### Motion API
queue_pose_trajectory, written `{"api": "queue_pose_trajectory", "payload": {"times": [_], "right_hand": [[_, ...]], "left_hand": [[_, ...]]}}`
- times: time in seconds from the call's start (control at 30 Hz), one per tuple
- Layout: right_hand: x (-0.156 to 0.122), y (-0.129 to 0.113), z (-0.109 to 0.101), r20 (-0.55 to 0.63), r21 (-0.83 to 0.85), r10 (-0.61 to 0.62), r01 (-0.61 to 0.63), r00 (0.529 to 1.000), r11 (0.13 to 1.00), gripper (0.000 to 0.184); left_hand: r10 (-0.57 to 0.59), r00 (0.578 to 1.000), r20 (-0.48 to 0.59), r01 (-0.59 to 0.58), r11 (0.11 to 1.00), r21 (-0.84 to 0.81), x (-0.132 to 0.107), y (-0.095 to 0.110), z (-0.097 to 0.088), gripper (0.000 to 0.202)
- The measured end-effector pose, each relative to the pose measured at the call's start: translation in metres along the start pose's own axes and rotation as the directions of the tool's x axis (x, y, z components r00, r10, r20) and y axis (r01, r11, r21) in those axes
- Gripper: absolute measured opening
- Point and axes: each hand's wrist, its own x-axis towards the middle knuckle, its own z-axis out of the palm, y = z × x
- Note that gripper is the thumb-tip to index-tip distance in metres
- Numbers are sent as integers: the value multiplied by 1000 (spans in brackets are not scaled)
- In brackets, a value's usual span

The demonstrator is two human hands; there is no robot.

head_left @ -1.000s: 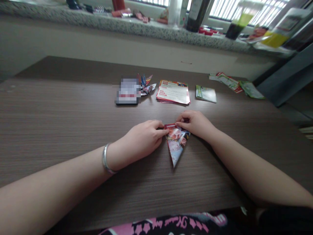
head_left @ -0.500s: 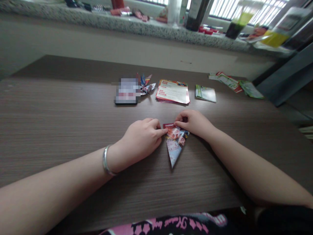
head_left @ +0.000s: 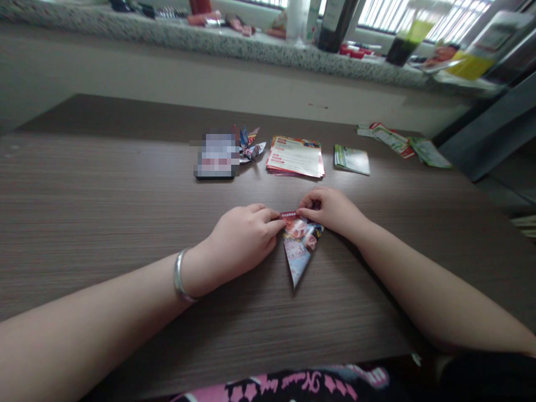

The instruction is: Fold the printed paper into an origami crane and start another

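A folded sheet of printed paper (head_left: 298,245) lies on the brown table, its narrow point toward me and a dark red strip along its far edge. My left hand (head_left: 247,234), with a silver bangle (head_left: 180,277) at the wrist, pinches the paper's upper left corner between thumb and forefinger. At the upper right, my right hand (head_left: 330,211) grips the far edge with thumb and curled fingers. Part of the paper's right side is hidden under that hand.
Beyond my hands lie a blurred-out phone-like device (head_left: 216,157), a folded paper figure (head_left: 251,148), a stack of printed sheets (head_left: 295,157) and a smaller green-white stack (head_left: 352,160). Loose leaflets (head_left: 393,139) are at the far right. Bottles and clutter line the granite sill (head_left: 234,47).
My left thumb and forefinger have closed onto the paper's upper left corner, where the forefinger earlier pointed across it. The right hand stays almost in place.
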Motion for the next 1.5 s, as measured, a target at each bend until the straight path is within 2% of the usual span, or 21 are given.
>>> {"api": "queue_pose_trajectory", "payload": {"times": [0.3, 0.5, 0.63, 0.77, 0.93, 1.03, 1.17, 1.37, 1.5], "right_hand": [[3, 2, 2, -8, 39, -19, 19, 1000, 999, 11], [4, 0, 3, -40, 54, -5, 7, 999, 999, 12], [3, 4, -3, -40, 75, -55, 58, 998, 996, 9], [-1, 9, -22, 68, 95, -201, 194, 977, 976, 13], [-7, 15, -49, 264, 178, -366, 327, 892, 928, 34], [-9, 19, -55, 294, 176, -411, 374, 863, 910, 35], [-11, 15, -45, 238, 121, -424, 406, 874, 906, 35], [-23, -10, -13, 46, -67, -351, 353, 935, 933, 35], [-30, -19, -3, 31, -189, -388, 387, 921, 903, 34]], "left_hand": [[-6, 1000, 30, 5, 1000, 28, 1, 6, -3, 29], [-71, 997, 24, 71, 997, 3, 2, 13, -5, 39], [-108, 992, 58, 106, 994, 34, 5, 20, -10, 39], [-116, 990, 78, 113, 993, 46, 6, 23, -13, 39], [-108, 992, 60, 105, 993, 45, 6, 22, -11, 38], [-101, 994, 49, 98, 994, 52, 7, 22, -11, 38], [-88, 996, 21, 87, 994, 69, 7, 13, -13, 35], [-69, 998, -12, 69, 998, 12, 2, -22, -13, 31], [-38, 999, 20, 38, 999, -2, -2, -36, -12, 33]]}}
